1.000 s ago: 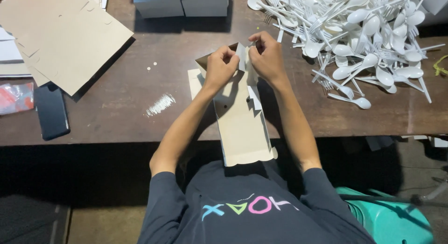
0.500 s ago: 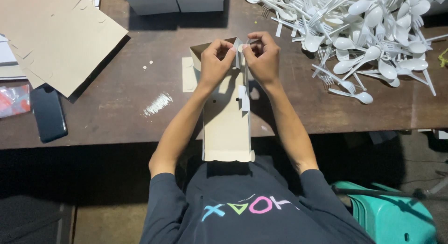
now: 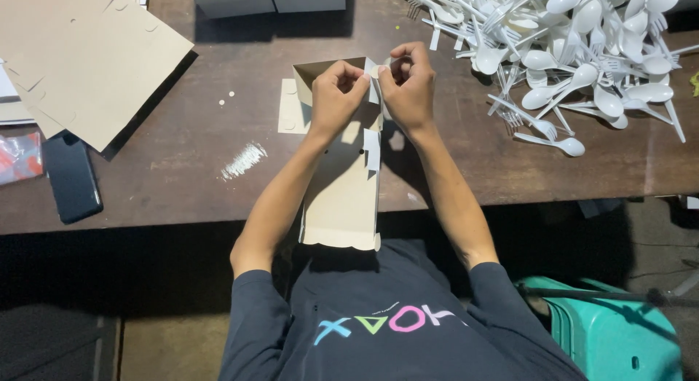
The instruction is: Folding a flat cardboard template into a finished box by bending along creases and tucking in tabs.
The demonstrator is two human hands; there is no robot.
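Each grip, left hand (image 3: 336, 89) and right hand (image 3: 409, 82), pinches the cardboard box (image 3: 342, 177) over the dark wooden table (image 3: 182, 170).

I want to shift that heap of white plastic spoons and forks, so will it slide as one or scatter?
The spoons and forks lie loose and crisscrossed, so they would probably scatter. They look thin and light, likely skidding easily on the wooden table.

A half-folded beige cardboard carton (image 3: 342, 177) lies mid-tabletop; a dark-screened black phone (image 3: 71, 177) lies left, beside a red-printed plastic packet (image 3: 18, 156).

Sharp, evenly lit tabletop (image 3: 182, 177), soft shadows; darkness underneath, mild glare on white cutlery (image 3: 582, 53).
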